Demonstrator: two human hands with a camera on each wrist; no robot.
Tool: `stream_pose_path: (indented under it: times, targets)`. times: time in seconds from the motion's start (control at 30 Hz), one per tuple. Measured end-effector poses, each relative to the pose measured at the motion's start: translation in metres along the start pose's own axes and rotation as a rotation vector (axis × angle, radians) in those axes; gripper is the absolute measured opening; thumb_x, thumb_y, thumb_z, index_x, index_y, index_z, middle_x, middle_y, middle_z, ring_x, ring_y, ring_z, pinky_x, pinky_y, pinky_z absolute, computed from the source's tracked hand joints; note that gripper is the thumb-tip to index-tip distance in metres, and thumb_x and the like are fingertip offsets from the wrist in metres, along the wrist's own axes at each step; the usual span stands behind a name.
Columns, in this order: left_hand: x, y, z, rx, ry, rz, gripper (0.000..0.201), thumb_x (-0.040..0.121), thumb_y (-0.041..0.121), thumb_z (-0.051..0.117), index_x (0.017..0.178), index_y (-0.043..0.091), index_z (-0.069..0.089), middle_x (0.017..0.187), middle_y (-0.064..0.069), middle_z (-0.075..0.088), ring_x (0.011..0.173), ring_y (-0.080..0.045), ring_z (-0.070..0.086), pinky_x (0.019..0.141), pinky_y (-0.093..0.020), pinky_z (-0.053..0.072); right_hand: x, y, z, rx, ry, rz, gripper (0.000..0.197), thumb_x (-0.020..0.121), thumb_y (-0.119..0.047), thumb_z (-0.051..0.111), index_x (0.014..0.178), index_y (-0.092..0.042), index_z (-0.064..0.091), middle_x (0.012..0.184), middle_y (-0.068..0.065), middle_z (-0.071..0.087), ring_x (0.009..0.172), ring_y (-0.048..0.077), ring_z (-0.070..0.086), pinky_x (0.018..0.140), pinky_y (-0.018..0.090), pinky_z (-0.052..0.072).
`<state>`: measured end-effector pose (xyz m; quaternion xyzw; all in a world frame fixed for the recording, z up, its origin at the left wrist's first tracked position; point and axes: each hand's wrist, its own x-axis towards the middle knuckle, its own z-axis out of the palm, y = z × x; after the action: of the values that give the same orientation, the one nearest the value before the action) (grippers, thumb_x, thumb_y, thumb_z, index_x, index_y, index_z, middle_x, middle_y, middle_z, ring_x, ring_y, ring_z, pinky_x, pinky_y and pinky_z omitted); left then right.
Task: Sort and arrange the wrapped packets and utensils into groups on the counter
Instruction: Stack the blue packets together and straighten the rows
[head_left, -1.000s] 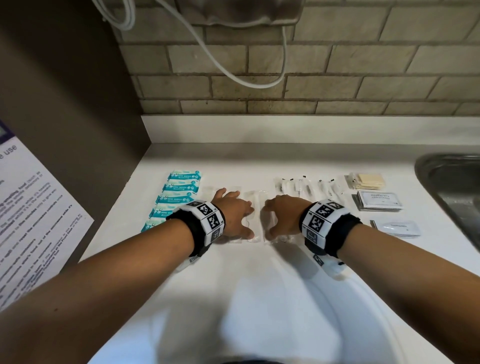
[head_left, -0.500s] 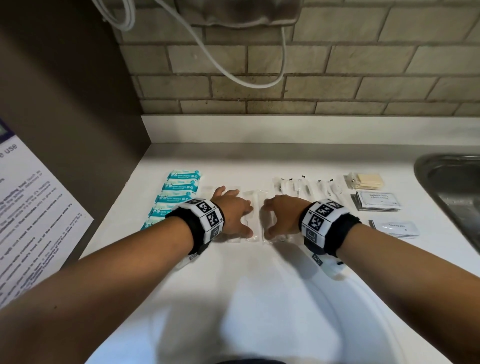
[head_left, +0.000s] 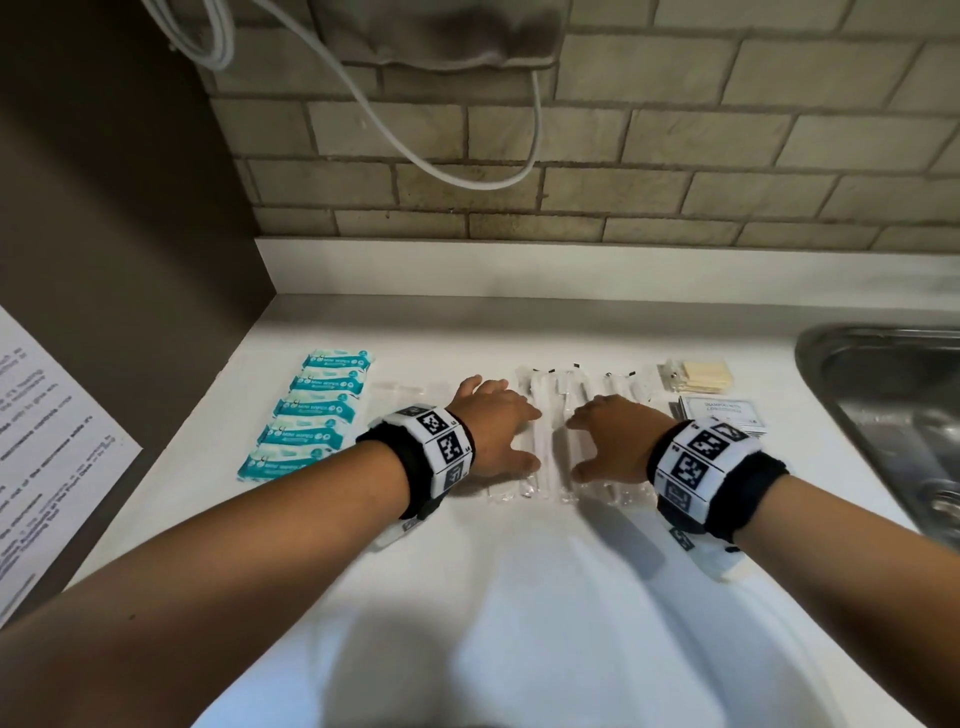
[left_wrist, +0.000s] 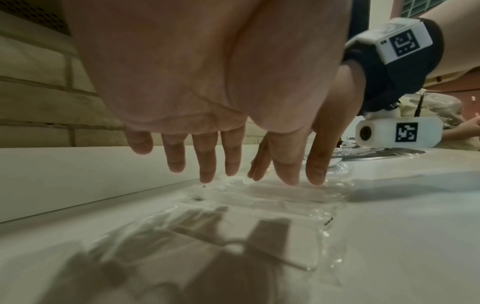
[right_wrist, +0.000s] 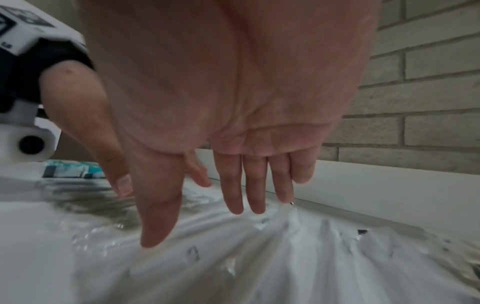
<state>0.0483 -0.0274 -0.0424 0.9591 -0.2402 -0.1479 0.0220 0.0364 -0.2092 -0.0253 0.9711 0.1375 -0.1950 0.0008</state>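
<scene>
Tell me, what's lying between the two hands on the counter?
Clear-wrapped utensil packets lie side by side between the left hand and right hand. The head view shows this best; both hands' straight fingers rest on the packets at either side.

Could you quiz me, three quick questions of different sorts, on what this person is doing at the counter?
1. True or false: the left hand is gripping one of the teal wipe packets.
2. Multiple choice: the clear-wrapped utensils lie (A) in the sink, (B) on the counter between and under the two hands, (C) stacked on the wipe packets.
3. Fill in: the fingers of the right hand are ____, not curled round anything.

Key:
1. False. It is open over the clear wrappers, beside the teal row.
2. B.
3. Straight; they point down at the wrappers.
</scene>
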Motion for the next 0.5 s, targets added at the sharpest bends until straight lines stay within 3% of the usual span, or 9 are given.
stream_pose_path:
  times: [0.2,0.5]
  targets:
    - [0.011,0.014,0.005,0.108,-0.088,-0.038,0.08,0.085,0.064,0.053,0.151,0.027,0.028,0.162,-0.003,0.019,0.151,-0.029,0.001,0.119,-0.053,-0.007,0.003,0.008,0.008,-0.062,0.001,-0.085,0.074,0.082,-0.056,0.061,0.144,-0.02,0.041,0.149,0.001,0.043,0.141,0.023,0.032,0.114,0.042,0.032]
    - [0.009,0.02,0.004,0.128,-0.104,-0.076,0.079,0.084,0.066,0.05,0.15,0.027,0.031,0.161,-0.002,0.022,0.151,-0.029,0.005,0.118,-0.055,-0.007,0.004,0.013,0.01,-0.058,0.023,-0.14,0.063,0.081,-0.055,0.061,0.132,-0.019,0.053,0.134,0.001,0.056,0.133,0.022,0.039,0.108,0.039,0.039]
